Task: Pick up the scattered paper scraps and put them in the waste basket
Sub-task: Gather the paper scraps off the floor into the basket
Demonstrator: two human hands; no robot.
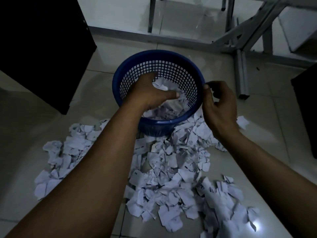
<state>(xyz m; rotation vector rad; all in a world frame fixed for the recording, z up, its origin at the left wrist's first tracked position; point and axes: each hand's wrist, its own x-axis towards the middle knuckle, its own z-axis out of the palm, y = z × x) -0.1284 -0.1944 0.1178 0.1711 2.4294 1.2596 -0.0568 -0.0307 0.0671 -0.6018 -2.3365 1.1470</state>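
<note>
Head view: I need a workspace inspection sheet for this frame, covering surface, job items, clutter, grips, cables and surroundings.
Surface: pale tiled floor, dimly lit.
Job's things: blue mesh basket upright, part filled with paper; scraps heaped on the floor against its near side.
Clutter: nothing seen beyond the scraps.
Grips: left hand inside the basket, fingers curled round a wad of paper; right hand by the basket's right rim, fingers loosely curled, nothing seen in it.
Cables: nothing seen.
Surroundings: dark cabinet at left, metal frame legs behind, another dark object at right.
</note>
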